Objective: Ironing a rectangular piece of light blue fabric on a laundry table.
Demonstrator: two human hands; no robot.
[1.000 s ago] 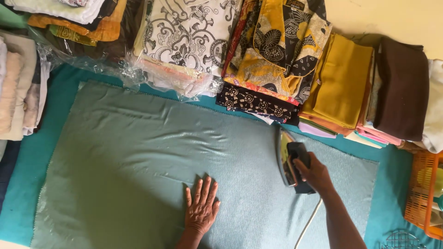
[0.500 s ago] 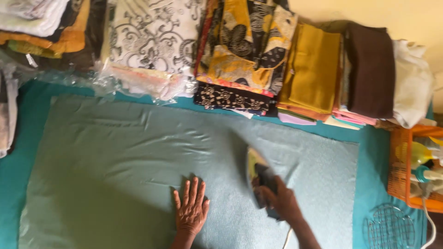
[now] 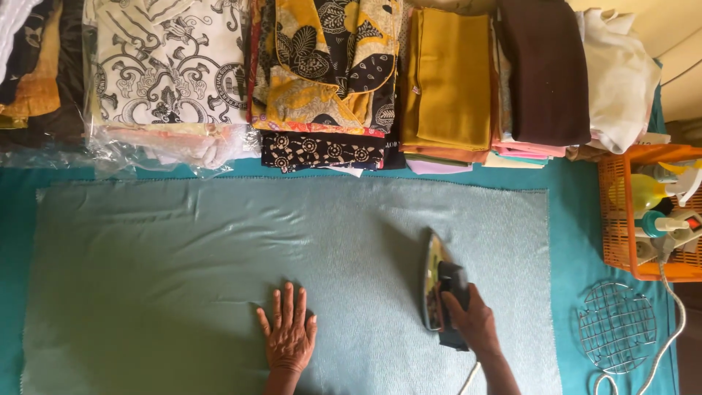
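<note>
One clear plastic package (image 3: pixel 175 143) holds black-and-white patterned cloth, top left.

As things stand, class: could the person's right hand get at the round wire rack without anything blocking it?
Probably yes. The right hand grips the iron, so it would have to let go first. The round wire rack lies just to its right on the teal cover, with only bare cloth between.

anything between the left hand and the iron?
Nothing but cloth. In the head view only bare pale green cloth lies between the left hand, flat on it, and the iron that the right hand grips.
</note>
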